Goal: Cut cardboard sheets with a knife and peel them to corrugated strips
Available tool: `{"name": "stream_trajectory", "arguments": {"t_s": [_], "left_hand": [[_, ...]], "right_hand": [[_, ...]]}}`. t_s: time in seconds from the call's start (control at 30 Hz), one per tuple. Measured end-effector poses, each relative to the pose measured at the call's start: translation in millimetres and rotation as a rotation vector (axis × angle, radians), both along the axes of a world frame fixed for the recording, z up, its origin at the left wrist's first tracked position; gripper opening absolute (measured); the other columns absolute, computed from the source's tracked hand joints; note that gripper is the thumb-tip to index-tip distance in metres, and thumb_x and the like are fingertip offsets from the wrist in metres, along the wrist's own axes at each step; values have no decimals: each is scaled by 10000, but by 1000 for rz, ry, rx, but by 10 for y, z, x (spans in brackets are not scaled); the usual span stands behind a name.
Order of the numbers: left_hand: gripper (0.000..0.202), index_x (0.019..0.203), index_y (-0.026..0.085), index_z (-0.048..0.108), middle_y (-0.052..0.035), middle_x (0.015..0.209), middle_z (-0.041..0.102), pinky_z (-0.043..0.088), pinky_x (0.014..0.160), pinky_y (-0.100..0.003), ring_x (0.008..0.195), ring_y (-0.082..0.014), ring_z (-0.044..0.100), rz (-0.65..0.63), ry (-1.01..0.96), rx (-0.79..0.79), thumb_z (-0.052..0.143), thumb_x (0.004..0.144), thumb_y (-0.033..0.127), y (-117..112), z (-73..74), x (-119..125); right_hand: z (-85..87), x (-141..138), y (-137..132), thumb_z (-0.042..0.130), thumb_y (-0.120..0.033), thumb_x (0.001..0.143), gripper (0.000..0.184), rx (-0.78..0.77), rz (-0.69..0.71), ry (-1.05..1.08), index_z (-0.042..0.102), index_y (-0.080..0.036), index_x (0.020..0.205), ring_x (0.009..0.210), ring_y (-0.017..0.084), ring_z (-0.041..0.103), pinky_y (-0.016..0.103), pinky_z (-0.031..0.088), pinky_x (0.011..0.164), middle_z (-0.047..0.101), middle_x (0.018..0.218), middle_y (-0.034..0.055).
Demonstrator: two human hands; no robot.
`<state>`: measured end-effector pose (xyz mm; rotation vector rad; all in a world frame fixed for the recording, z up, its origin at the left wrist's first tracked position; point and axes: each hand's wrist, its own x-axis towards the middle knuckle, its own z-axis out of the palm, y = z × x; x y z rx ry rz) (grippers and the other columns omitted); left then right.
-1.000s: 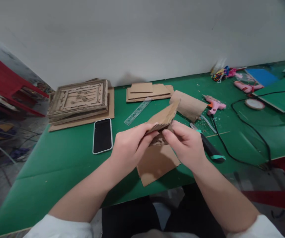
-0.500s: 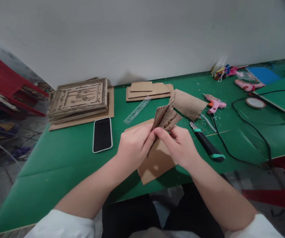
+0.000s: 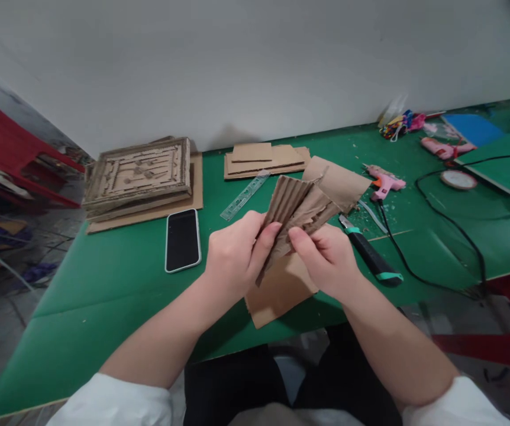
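Observation:
Both hands grip one piece of corrugated cardboard point(image 3: 287, 200) above the table. My left hand point(image 3: 233, 251) is closed on its left side, where bare ridges show, with the thumb pressed on the front. My right hand point(image 3: 329, 255) pinches the torn paper layer point(image 3: 315, 214) on the other side. A wider flap of smooth brown paper point(image 3: 339, 180) sticks out to the upper right. Below the hands a flat cardboard sheet point(image 3: 277, 296) lies on the table, partly hidden by them.
On the green table point(image 3: 117, 307) lie a phone point(image 3: 183, 241), a clear ruler point(image 3: 245, 195), stacked cardboard pieces point(image 3: 277, 161) and layered cardboard frames point(image 3: 142, 171). To the right are a utility knife point(image 3: 373, 254), a pink glue gun point(image 3: 386, 182) with its cord, and a tape roll point(image 3: 458, 179).
The cardboard has turned so its ridged face shows more. My hands have moved slightly apart, and the torn paper layer stands further from the ridges.

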<state>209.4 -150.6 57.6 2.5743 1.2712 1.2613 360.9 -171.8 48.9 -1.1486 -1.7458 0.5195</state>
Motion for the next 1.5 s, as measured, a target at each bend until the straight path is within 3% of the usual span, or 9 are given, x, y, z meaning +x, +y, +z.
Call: {"name": "stream_trajectory", "arguments": {"t_s": [0.17,0.37,0.5,0.6,0.73,0.87,1.0,1.13,1.5], "left_hand": [[257,642,186,401,63,507,374,274,435,-194,418,-57,333,16,-56,-61,398,880,283,-2,-16,42],[320,597,189,349,69,468,348,261,398,-183,421,-56,318,60,-269,-276,435,859,352,36,-38,82],[322,663,191,432,37,546,460,334,440,-192,509,-81,428,-32,-402,-434,412,853,450,94,-108,85],[321,700,192,456,32,562,491,361,457,-203,518,-92,463,-53,-431,-485,398,853,468,114,-157,108],[375,622,185,446,33,478,470,343,424,-209,442,-91,455,-112,-271,-575,369,866,460,109,-165,128],[510,480,179,404,2,432,470,348,435,-219,419,-91,451,-183,-92,-588,250,908,410,106,-136,112],[467,476,172,390,25,418,444,306,418,-208,400,-75,417,-203,-84,-464,297,905,330,63,-96,88],[473,468,165,442,26,408,472,320,395,-198,388,-73,437,-247,-237,-523,341,898,336,-44,-90,76],[419,538,158,544,7,492,528,401,451,-224,482,-109,501,-279,-878,-750,510,781,498,-226,-207,199]], "right_hand": [[29,-23,-11,373,-357,879,359,-26,-14,-22,490,-187,585,585,113,504,242,389,566,537,586,6],[64,-145,-63,506,-585,741,423,-140,-53,-249,460,-187,603,561,119,484,242,343,533,538,589,3],[64,-157,-71,366,-431,873,331,-173,-23,-289,440,-193,655,549,103,471,226,307,506,538,619,-5],[38,-162,-56,359,-304,861,251,-111,-81,-379,428,-193,648,531,109,456,238,273,490,526,598,-3],[-5,-132,-16,357,-249,836,249,71,-257,-525,436,-188,608,549,133,459,268,229,487,517,563,22],[11,-21,12,336,-250,854,247,167,-175,-585,448,-186,644,567,135,449,275,233,496,514,599,26],[72,79,-15,320,-225,866,248,119,-16,-474,364,-201,623,551,116,392,261,271,527,430,585,-8],[141,112,-68,339,-209,861,260,10,117,-294,298,-207,604,540,95,351,242,273,525,359,577,-36],[206,166,-125,370,-318,868,276,-346,317,185,472,-184,649,602,106,410,233,349,563,443,630,-21]]}}
